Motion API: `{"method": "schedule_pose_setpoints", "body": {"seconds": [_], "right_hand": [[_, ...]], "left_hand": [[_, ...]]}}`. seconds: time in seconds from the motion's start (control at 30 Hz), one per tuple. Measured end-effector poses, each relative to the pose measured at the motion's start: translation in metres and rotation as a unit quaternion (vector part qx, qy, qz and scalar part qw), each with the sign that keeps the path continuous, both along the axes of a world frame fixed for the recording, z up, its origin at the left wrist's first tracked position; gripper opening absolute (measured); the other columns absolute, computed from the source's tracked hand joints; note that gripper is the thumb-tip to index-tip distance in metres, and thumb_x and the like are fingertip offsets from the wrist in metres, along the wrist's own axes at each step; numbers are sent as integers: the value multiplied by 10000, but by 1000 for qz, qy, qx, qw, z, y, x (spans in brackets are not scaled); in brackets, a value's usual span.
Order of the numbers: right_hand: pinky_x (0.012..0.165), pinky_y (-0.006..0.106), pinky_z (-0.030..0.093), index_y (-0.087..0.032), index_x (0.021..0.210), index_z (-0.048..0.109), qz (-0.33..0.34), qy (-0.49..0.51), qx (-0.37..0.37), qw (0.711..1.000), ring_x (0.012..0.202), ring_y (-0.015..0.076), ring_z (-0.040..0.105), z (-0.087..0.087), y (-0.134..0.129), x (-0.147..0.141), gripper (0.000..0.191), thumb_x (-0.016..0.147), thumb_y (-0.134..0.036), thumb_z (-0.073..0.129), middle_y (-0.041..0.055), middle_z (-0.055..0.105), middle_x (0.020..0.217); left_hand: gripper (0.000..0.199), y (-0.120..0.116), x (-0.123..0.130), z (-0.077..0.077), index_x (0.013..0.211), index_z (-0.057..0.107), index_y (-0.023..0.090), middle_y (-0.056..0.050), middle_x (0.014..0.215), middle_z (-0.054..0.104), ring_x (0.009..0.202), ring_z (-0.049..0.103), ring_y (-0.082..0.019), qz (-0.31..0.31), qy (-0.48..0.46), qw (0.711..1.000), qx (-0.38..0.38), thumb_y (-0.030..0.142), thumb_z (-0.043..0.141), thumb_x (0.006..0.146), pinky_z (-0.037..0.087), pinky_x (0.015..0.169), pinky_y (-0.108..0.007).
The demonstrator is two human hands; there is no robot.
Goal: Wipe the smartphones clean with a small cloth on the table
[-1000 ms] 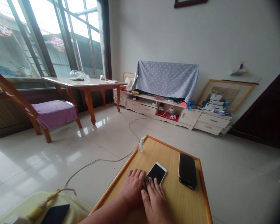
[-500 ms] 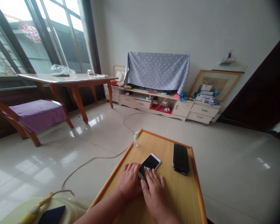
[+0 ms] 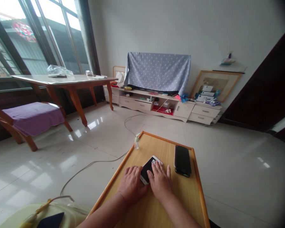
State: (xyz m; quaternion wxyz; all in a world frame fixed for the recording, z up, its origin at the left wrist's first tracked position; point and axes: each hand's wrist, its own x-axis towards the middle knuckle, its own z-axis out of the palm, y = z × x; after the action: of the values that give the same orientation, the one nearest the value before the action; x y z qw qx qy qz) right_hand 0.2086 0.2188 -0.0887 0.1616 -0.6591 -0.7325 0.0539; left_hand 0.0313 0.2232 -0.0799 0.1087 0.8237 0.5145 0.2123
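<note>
A white phone point(image 3: 146, 168) is lying face-up around the middle of the tabletop point(image 3: 161, 146).

Its white frame is bordering a dark screen, and a small whitish cloth point(image 3: 153, 161) is bunching on the screen's far part; wood grain is showing toward the tabletop's far edge, where a small pump bottle point(image 3: 136, 144) is standing at the left corner, while stacked dark phones point(image 3: 182, 160) are lying just inside the tabletop's right rim point(image 3: 199, 180), and the left hand point(image 3: 131, 181) is curving beside the phone's left edge, its grip's closure impossible to tell, as the right hand point(image 3: 161, 181) is lying nearly flat, grip wide, fingertips touching the cloth, thumb standing apart.
</note>
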Motion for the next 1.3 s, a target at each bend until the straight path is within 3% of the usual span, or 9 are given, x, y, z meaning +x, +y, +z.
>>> {"method": "schedule_pose_setpoints", "body": {"seconds": [0.1, 0.23, 0.3, 0.53, 0.77, 0.93, 1.03, 1.17, 1.3], "right_hand": [[1241, 614, 90, -107, 1513, 461, -9, 3, -12, 1000, 1494, 326, 338, 3, 1, -6, 635, 1075, -530, 281, 178, 399, 1573], [1260, 564, 75, -176, 1518, 466, 79, 39, -16, 996, 1505, 279, 323, 0, -22, -24, 607, 1078, -546, 269, 114, 422, 1572], [1262, 559, 63, -205, 1522, 459, 90, 40, -8, 995, 1499, 265, 338, -1, -24, -23, 579, 1081, -533, 277, 96, 441, 1563], [1243, 602, 95, -81, 1516, 446, -42, -23, -9, 999, 1498, 324, 332, -7, 13, 3, 620, 1082, -492, 283, 181, 391, 1581], [1267, 508, 88, -161, 1505, 487, 86, 29, -16, 996, 1502, 251, 334, -12, -5, -11, 560, 1093, -451, 242, 111, 426, 1574], [1254, 552, 83, -128, 1507, 478, -12, 1, -40, 999, 1503, 281, 330, -5, 30, 6, 545, 1084, -404, 275, 141, 403, 1587], [1251, 530, 144, -88, 1528, 433, -12, -1, -40, 999, 1514, 290, 301, -4, 38, 2, 558, 1074, -389, 310, 164, 377, 1596], [1244, 528, 210, -118, 1502, 484, 63, 24, -19, 998, 1500, 284, 332, -8, 16, -12, 524, 1076, -356, 291, 144, 407, 1579], [1229, 584, 249, -164, 1503, 487, 111, 42, -6, 993, 1481, 300, 365, -14, -16, -7, 512, 1076, -375, 301, 110, 418, 1571]], "left_hand": [[553, 0, 0, 1, 1296, 529, 214, -114, 1225, 651, 1155, 570, -322, 2, 0, 1000, 0, 410, 644, 792, 386, 1058, -481], [518, 1, -3, -1, 1299, 532, 225, -108, 1217, 651, 1140, 574, -302, -6, 4, 1000, -10, 368, 623, 810, 398, 1040, -471], [533, 1, -3, -2, 1301, 531, 219, -104, 1215, 652, 1147, 572, -298, -10, 5, 1000, -10, 353, 634, 795, 399, 1045, -473], [624, 0, -1, -2, 1307, 529, 209, -111, 1249, 648, 1184, 560, -326, -5, 0, 1000, 3, 394, 697, 735, 394, 1079, -493], [531, 0, -2, -2, 1292, 533, 215, -99, 1203, 658, 1142, 581, -300, -7, -3, 1000, 1, 367, 639, 794, 411, 1045, -471], [575, -1, -1, 6, 1275, 553, 215, -98, 1229, 649, 1173, 558, -314, -6, 5, 1000, -10, 387, 695, 744, 396, 1074, -472], [524, -2, 0, 9, 1235, 581, 245, -87, 1215, 650, 1165, 561, -311, -8, 8, 1000, -15, 383, 699, 743, 401, 1058, -465], [419, -2, 0, 10, 1183, 611, 275, -80, 1182, 660, 1135, 581, -298, -8, 3, 1000, -6, 434, 664, 799, 398, 1045, -460], [430, -2, 0, 9, 1183, 615, 267, -78, 1206, 663, 1144, 584, -292, -5, 1, 1000, 2, 442, 677, 795, 362, 1085, -464]]}}
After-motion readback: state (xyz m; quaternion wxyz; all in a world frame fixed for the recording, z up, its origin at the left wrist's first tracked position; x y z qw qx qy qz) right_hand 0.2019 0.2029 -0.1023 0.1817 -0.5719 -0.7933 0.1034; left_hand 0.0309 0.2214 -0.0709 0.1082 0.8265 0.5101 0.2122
